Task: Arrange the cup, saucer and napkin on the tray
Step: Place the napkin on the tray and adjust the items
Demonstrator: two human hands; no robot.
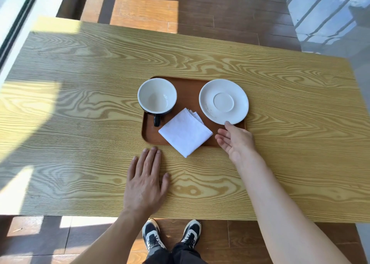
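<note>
A brown wooden tray lies in the middle of the table. On its left stands a cup, white inside and black outside, handle toward me. A white saucer sits on the tray's right side, overhanging the right rim. A folded white napkin lies diagonally between them, one corner hanging past the tray's near edge. My right hand is open, palm turned left, with the thumb tip touching the saucer's near rim. My left hand rests flat on the table just in front of the tray.
The light wood-grain table spans the view, with its near edge just above my shoes. A window frame runs along the far left. Wooden floor lies beyond the far edge, and a glossy grey surface is at the upper right.
</note>
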